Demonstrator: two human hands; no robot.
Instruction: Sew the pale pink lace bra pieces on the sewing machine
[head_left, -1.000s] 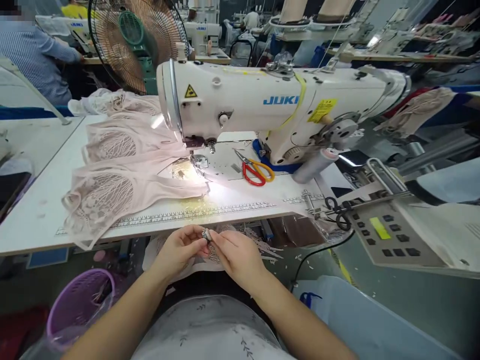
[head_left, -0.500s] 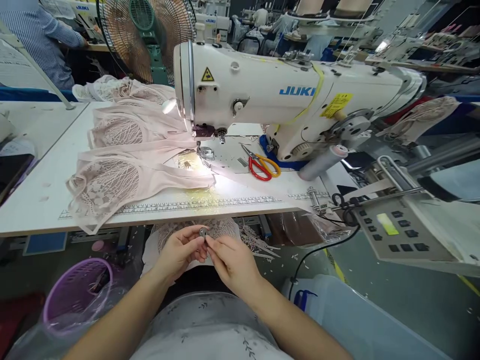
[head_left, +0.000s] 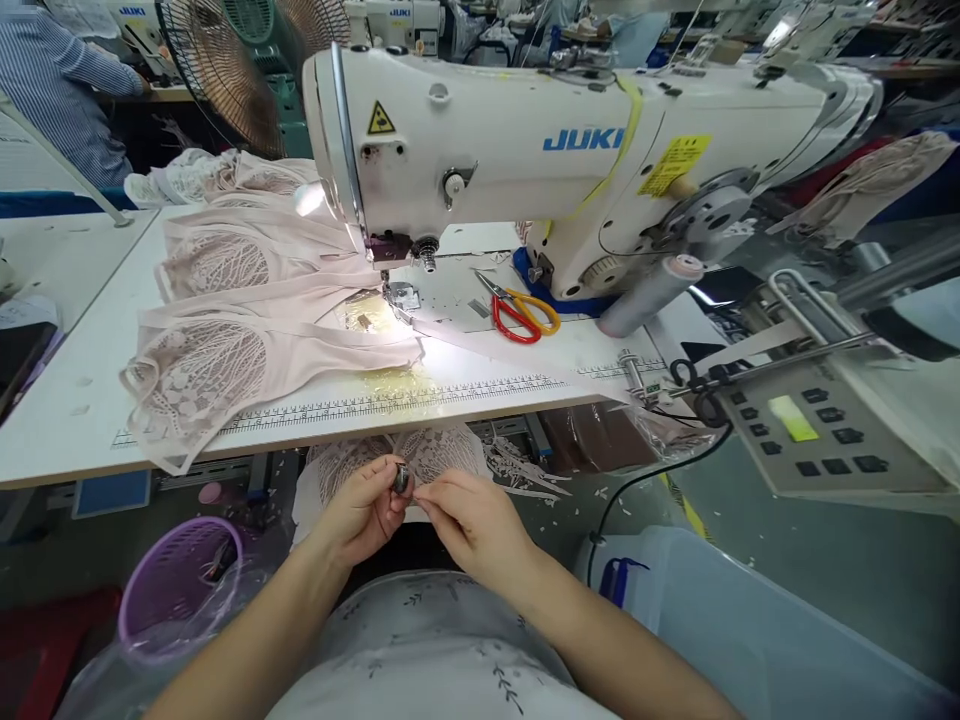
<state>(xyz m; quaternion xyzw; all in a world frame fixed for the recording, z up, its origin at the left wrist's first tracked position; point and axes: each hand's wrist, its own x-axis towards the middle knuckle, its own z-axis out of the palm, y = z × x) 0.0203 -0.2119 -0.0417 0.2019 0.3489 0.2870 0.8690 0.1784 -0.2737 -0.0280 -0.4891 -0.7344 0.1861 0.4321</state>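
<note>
My left hand (head_left: 369, 508) is closed in a pinch on a small, dark, round metal bobbin case (head_left: 401, 478), held up in front of the table edge. Just to its right, my right hand (head_left: 466, 515) has thumb and forefinger pressed together close to the bobbin case. Whatever is between those fingertips is too fine to make out. Behind both hands, pale pink lace fabric (head_left: 442, 452) hangs below the tabletop. Above them stands a white JUKI sewing machine (head_left: 495, 150), with pale pink lace bra pieces (head_left: 217, 365) lying to the left of its needle.
Red and yellow scissors (head_left: 517, 318) and a grey thread cone (head_left: 652, 296) lie on the table (head_left: 480, 392). A control panel (head_left: 817, 425) juts out at right. Below are a purple basket (head_left: 142, 570) and a clear plastic bin (head_left: 750, 620). A fan (head_left: 225, 75) stands behind.
The bobbin case has turned in my left hand and shows more of its round side. My right fingertips have come slightly away from it. The camera view has shifted a little.
</note>
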